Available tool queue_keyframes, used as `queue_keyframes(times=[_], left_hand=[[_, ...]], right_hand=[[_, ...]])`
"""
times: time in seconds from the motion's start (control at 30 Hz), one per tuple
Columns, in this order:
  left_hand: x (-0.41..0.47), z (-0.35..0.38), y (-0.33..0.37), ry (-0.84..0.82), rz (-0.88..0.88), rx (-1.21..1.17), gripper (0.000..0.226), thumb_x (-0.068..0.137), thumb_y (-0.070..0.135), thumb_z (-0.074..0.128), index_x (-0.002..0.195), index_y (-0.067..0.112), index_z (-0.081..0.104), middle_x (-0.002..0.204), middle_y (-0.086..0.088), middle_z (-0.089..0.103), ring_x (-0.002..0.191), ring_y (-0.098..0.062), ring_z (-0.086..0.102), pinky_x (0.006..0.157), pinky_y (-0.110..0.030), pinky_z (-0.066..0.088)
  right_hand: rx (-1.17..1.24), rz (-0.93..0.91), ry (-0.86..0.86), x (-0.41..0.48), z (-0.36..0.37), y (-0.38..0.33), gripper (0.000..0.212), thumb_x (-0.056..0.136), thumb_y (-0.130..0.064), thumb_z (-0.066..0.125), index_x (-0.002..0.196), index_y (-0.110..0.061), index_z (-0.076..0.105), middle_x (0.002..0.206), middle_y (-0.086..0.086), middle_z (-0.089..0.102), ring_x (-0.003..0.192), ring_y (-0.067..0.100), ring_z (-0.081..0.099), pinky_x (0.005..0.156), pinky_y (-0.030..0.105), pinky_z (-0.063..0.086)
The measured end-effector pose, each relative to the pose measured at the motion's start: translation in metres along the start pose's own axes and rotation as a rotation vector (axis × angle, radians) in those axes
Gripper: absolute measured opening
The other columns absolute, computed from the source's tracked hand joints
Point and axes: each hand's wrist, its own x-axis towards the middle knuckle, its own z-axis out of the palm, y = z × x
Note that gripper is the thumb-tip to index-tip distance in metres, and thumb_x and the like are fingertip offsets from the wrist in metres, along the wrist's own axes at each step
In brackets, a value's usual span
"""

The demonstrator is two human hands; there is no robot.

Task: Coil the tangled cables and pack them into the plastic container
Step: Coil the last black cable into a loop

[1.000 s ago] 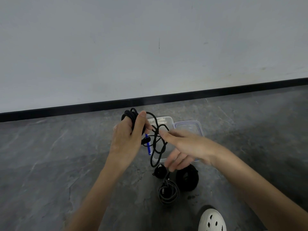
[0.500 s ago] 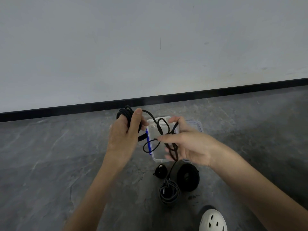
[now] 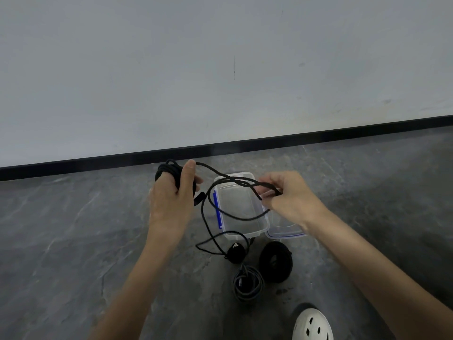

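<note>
Left hand (image 3: 171,202) is closed around a bundle of black cable (image 3: 164,171) wound over its fingers, with the thumb pressed up against the wraps. Right hand (image 3: 293,197) pinches a few loose strands of the same cable between thumb and curled fingers, about level with the left. Between the two hands the cable sags in slack loops that hang in front of the clear plastic container (image 3: 242,234), the lowest loop reaching down near the floor (image 3: 73,241). The container sits open on the floor beyond the hands, with a blue clip (image 3: 217,209) along its left side and its lid (image 3: 284,229) folded out to the right. Nearer than the container lie a small black coil (image 3: 235,252), a grey coil (image 3: 248,283) and a thick black roll (image 3: 275,261), close together. A white shoe (image 3: 312,325) with holes shows at the bottom edge.
</note>
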Motion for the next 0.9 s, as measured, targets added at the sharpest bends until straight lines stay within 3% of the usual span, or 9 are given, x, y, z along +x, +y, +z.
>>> queue_keyframes(times=[0.1,0.17,0.27,0.4,0.53,0.67,0.77,0.83,0.9], left_hand=[[0.000,-0.001,0.001,0.015,0.005,-0.028,0.041,0.098,0.040,0.049,0.073,0.013,0.066,0.069,0.002,0.066,0.059,0.010,0.058,0.049,-0.003,0.040],[0.000,-0.001,0.002,0.008,0.002,-0.031,0.041,0.098,0.041,0.048,0.073,0.013,0.067,0.070,0.003,0.066,0.061,0.011,0.059,0.050,-0.002,0.040],[0.001,-0.001,0.001,0.001,-0.027,-0.019,0.043,0.098,0.045,0.046,0.072,0.017,0.067,0.070,0.004,0.067,0.061,0.011,0.059,0.051,-0.002,0.038],[0.004,-0.006,0.000,-0.012,-0.062,-0.063,0.044,0.098,0.045,0.047,0.068,0.019,0.066,0.067,0.004,0.068,0.059,0.007,0.059,0.051,-0.005,0.039],[0.003,-0.007,0.002,-0.169,-0.043,-0.122,0.043,0.099,0.040,0.045,0.074,0.013,0.067,0.064,0.007,0.069,0.060,0.005,0.060,0.057,-0.001,0.039],[0.000,-0.004,0.005,-0.300,0.025,-0.160,0.046,0.103,0.033,0.041,0.068,0.016,0.066,0.067,-0.005,0.068,0.066,-0.008,0.062,0.065,-0.008,0.042],[-0.001,-0.004,0.003,-0.320,0.032,-0.163,0.048,0.103,0.033,0.039,0.068,0.018,0.066,0.068,-0.005,0.067,0.069,-0.015,0.061,0.068,-0.016,0.043],[-0.001,-0.004,0.003,-0.332,0.025,-0.166,0.048,0.103,0.034,0.037,0.069,0.017,0.066,0.069,-0.008,0.067,0.070,-0.021,0.060,0.070,-0.022,0.043],[-0.002,-0.003,0.003,-0.353,0.027,-0.182,0.048,0.104,0.033,0.036,0.070,0.016,0.066,0.069,-0.009,0.067,0.069,-0.021,0.061,0.068,-0.019,0.045]], right_hand=[[-0.036,0.083,0.047,0.004,-0.009,0.003,0.025,0.084,0.003,0.062,0.091,-0.021,0.066,0.080,0.004,0.067,0.072,0.017,0.062,0.068,0.031,0.052],[0.036,0.137,0.080,0.006,-0.015,0.002,0.009,0.088,-0.008,0.066,0.095,-0.013,0.063,0.076,0.009,0.069,0.064,0.018,0.064,0.065,0.031,0.056],[0.309,0.123,0.070,0.007,-0.020,-0.002,0.012,0.090,-0.006,0.064,0.095,0.005,0.063,0.071,0.012,0.067,0.051,0.013,0.063,0.057,0.025,0.057],[0.485,0.060,0.054,0.007,-0.024,-0.004,0.012,0.094,-0.005,0.057,0.095,0.003,0.066,0.073,0.010,0.067,0.055,0.010,0.065,0.059,0.021,0.058],[0.638,0.117,0.063,0.011,-0.025,-0.002,0.018,0.097,-0.003,0.050,0.093,0.002,0.066,0.074,0.009,0.067,0.055,0.008,0.065,0.056,0.018,0.056],[1.114,0.308,-0.121,0.013,-0.027,-0.005,0.020,0.098,0.003,0.041,0.095,0.007,0.060,0.065,0.009,0.067,0.054,0.009,0.066,0.052,0.017,0.054],[1.486,0.391,-0.227,0.015,-0.031,-0.007,0.024,0.088,0.009,0.039,0.106,0.009,0.055,0.067,0.011,0.065,0.052,0.010,0.065,0.049,0.017,0.053],[1.560,0.407,-0.301,0.015,-0.032,-0.008,0.033,0.078,0.010,0.040,0.106,0.008,0.056,0.068,0.011,0.064,0.049,0.009,0.064,0.046,0.017,0.052],[1.540,0.424,-0.399,0.011,-0.027,-0.010,0.032,0.076,0.009,0.043,0.103,0.006,0.061,0.071,0.013,0.064,0.048,0.009,0.062,0.044,0.016,0.051]])
